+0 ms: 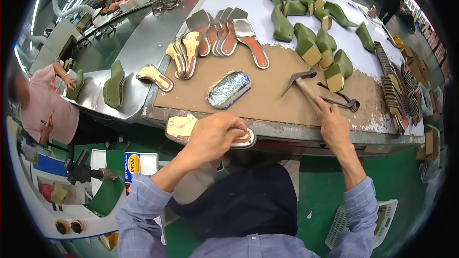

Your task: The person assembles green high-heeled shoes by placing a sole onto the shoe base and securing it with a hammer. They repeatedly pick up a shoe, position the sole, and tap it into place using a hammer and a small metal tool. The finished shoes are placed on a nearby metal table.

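Note:
My left hand [213,136] is over an insole [180,126] at the table's front edge; the insole's cream end shows on one side and its rounded end on the other. The left fingers are curled into a pinch above it, and whatever they hold is too small to make out. In my right hand [333,122] is the wooden handle of a hammer [306,89], its dark metal head resting on the tabletop. Metal pincers [345,101] lie beside that hand. Between the hands, farther back, sits a small open box [228,90] of shiny contents.
Several green shoe lasts [306,43] stand at the back right. Red-and-grey insoles [252,45] and cream ones [190,52] lie at the back left. Stacked sole-shaped pieces [399,86] line the right side. A person [50,100] handles a last at the left; a white basket [385,222] is on the floor.

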The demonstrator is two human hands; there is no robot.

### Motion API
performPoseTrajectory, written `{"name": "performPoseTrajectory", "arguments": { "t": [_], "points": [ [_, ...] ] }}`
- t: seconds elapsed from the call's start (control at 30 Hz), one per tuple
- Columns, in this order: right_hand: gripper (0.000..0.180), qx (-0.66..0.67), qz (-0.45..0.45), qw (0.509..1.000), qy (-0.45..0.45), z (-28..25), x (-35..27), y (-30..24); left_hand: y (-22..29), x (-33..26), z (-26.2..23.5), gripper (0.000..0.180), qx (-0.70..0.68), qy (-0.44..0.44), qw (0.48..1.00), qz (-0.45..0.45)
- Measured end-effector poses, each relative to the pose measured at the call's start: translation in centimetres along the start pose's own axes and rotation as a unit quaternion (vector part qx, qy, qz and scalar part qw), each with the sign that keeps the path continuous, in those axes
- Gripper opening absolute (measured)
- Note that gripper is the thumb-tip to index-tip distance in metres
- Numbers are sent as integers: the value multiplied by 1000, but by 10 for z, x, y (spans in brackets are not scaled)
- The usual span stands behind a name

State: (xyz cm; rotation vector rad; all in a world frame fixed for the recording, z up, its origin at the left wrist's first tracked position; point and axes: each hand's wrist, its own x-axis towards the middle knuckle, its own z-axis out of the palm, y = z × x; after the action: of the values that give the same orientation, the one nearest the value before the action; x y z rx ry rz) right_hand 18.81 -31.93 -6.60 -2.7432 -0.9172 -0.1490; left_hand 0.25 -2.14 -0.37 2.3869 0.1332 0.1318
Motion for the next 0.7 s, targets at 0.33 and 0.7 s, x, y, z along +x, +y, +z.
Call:
{"name": "performPoseTrajectory", "arguments": {
  "t": [0.33,0.7],
  "points": [
    [50,465,51,883,29,-36,-89,-59,-5,0,-4,12,47,-16,998,33],
    [41,348,-131,926,63,-77,-86,-107,5,1,-6,20,82,-30,996,-6]
  ]
}}
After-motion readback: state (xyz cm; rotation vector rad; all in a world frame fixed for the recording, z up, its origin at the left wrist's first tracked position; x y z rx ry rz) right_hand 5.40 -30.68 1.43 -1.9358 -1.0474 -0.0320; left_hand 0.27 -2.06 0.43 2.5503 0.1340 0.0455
